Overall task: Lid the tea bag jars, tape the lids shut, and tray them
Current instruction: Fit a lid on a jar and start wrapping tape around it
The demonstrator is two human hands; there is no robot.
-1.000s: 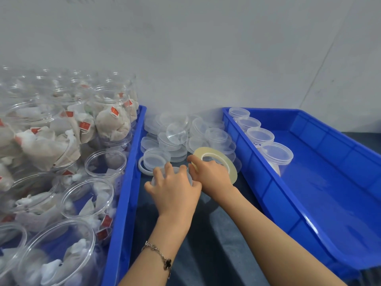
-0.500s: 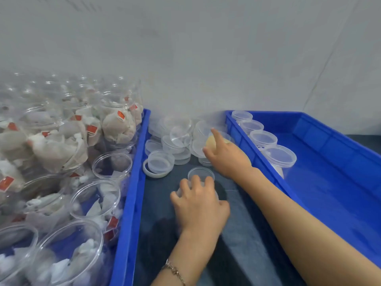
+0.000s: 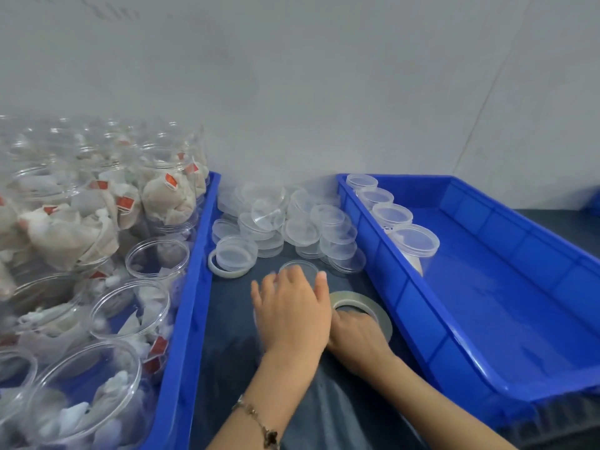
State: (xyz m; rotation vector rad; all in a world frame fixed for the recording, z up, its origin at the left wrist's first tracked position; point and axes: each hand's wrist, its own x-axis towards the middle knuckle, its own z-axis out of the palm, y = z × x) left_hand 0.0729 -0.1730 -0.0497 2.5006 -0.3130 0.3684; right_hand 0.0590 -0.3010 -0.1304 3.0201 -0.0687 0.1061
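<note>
A clear jar with a lid (image 3: pixel 300 267) stands on the dark table between the two trays. My left hand (image 3: pixel 292 311) lies over its top, fingers spread and thumb round the right side of the lid; most of the jar is hidden under the hand. Just to the right, a roll of clear tape (image 3: pixel 363 303) lies flat on the table. My right hand (image 3: pixel 355 339) grips its near edge, partly tucked under my left hand.
The left blue tray (image 3: pixel 191 287) is packed with open jars of tea bags (image 3: pixel 156 254). A pile of loose clear lids (image 3: pixel 292 222) and a second tape ring (image 3: pixel 216 269) lie behind the hands. The right blue tray (image 3: pixel 487 303) holds several lidded jars (image 3: pixel 415 240) along its left wall.
My right hand drew back from the lid pile and now holds the tape roll flat on the table beside the jar. My left hand stayed on the jar.
</note>
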